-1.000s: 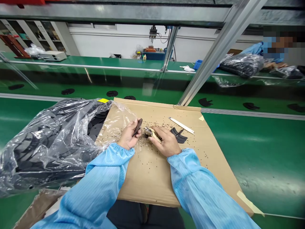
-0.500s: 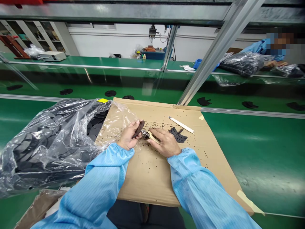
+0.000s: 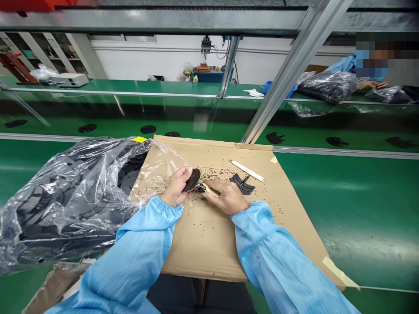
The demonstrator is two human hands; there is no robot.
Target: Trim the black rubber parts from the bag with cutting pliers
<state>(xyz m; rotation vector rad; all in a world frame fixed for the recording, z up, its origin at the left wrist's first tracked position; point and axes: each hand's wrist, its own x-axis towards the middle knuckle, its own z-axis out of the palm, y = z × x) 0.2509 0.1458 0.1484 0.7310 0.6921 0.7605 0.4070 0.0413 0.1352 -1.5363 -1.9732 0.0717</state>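
Between thumb and fingers, my left hand (image 3: 177, 186) holds a round black disc (image 3: 192, 180), its flat face partly turned to the camera. My right hand (image 3: 227, 196) is wrapped round pliers with pale handles (image 3: 209, 189); their metal jaws are at the disc's lower right edge. Whether the jaws touch it is hard to tell. Tiny black bits lie scattered on the cardboard sheet (image 3: 203, 253) beneath both hands. To the right of the pliers rest several curved black pieces (image 3: 242, 185) and a white knife-like tool (image 3: 247, 170).
A clear plastic bag (image 3: 72, 192) full of black discs covers the left side. Black parts lie on the green belt (image 3: 199, 126) behind. A metal post (image 3: 278, 87) slants up beyond the cardboard. A person in blue (image 3: 343, 65) is at the back right.
The black disc in my left hand has turned, so more of its flat face shows. The pliers remain in my right hand beside it. The whole view has shifted slightly.
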